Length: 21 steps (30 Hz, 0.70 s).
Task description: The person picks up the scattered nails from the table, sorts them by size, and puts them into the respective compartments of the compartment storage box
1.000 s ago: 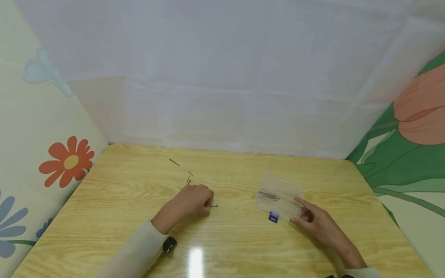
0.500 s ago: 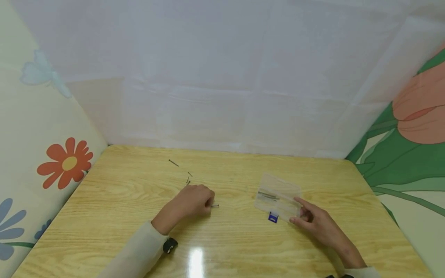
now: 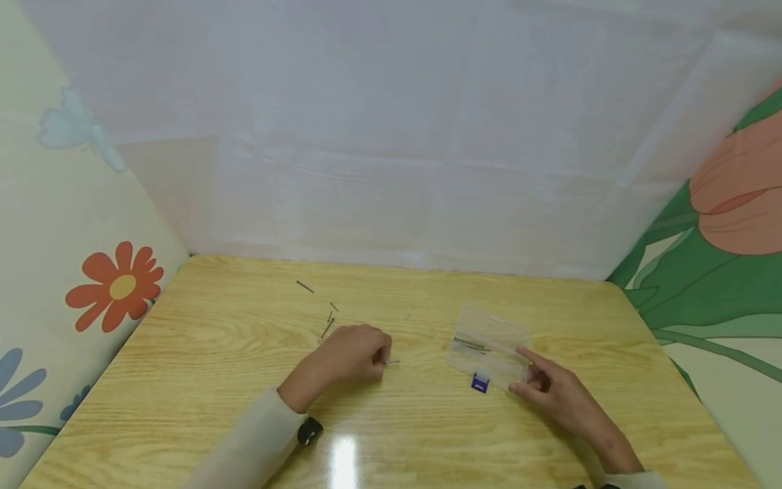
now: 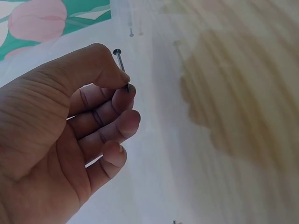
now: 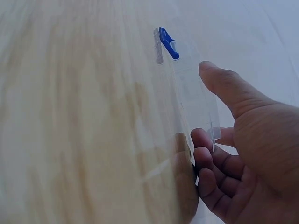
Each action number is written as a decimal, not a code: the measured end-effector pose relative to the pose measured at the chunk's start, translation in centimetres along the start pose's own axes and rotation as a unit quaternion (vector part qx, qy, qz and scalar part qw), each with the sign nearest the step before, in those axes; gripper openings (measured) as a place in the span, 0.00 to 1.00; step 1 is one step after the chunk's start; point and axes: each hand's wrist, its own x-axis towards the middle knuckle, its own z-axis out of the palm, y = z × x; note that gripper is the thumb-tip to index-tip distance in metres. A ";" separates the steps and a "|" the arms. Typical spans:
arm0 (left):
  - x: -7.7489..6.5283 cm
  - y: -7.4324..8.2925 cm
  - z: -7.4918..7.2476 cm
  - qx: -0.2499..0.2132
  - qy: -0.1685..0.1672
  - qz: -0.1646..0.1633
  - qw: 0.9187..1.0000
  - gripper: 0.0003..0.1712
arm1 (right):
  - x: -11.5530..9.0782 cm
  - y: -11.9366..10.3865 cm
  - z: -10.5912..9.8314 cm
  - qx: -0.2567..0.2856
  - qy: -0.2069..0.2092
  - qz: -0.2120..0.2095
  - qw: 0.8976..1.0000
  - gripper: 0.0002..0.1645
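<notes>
My left hand [image 3: 348, 358] pinches a nail between thumb and index finger, a little above the table. In the left wrist view the nail [image 4: 119, 59] shows a flat round head, its tip hidden at the fingertips, while the other fingers curl loosely. Right of it, a clear plastic box [image 3: 491, 324] with a blue clasp [image 3: 480, 382] lies on the table, several nails [image 3: 472, 345] inside. My right hand [image 3: 562, 397] holds the box by its right end. In the right wrist view the thumb lies along the box wall [image 5: 194, 93], with fingers bent at its end.
Several loose nails lie behind and left of my left hand, among them a long nail [image 3: 305, 286] farther back and another nail [image 3: 326, 329] close to the wrist. The wooden table [image 3: 403, 421] meets a white sheet [image 3: 391, 204] at its back edge.
My left hand has shifted a little to the right with the nail, uncovering more of a loose nail behind it. My right hand and the box have stayed in place.
</notes>
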 end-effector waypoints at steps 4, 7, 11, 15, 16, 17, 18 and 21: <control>0.4 0.5 0.1 -0.009 -0.004 0.003 1.000 0.12 | 0.0 0.0 0.0 0.000 0.001 0.003 1.000 0.43; 0.8 0.9 0.2 -0.017 -0.009 0.007 1.000 0.13 | 0.0 0.0 0.0 0.002 -0.001 0.008 1.000 0.43; 1.4 1.5 0.4 -0.026 -0.013 0.013 0.999 0.13 | -0.1 -0.1 0.0 0.001 0.001 0.007 1.000 0.43; 2.4 2.2 0.7 -0.033 -0.017 0.024 0.999 0.13 | 0.0 -0.2 0.0 -0.004 0.003 0.006 1.000 0.43; 2.7 2.4 0.8 -0.034 -0.019 0.027 0.999 0.13 | 0.0 -0.2 0.0 -0.005 0.002 0.007 1.000 0.43; 3.0 2.6 0.9 -0.037 -0.022 0.031 0.999 0.13 | 0.0 -0.2 0.0 -0.005 0.002 0.010 1.000 0.43; 3.4 2.8 1.0 -0.038 -0.025 0.034 0.998 0.13 | 0.0 -0.2 -0.1 -0.004 0.001 0.012 1.000 0.43; 4.4 3.5 1.5 -0.036 -0.029 0.041 0.998 0.14 | 0.1 -0.3 0.0 -0.002 -0.002 0.016 1.000 0.43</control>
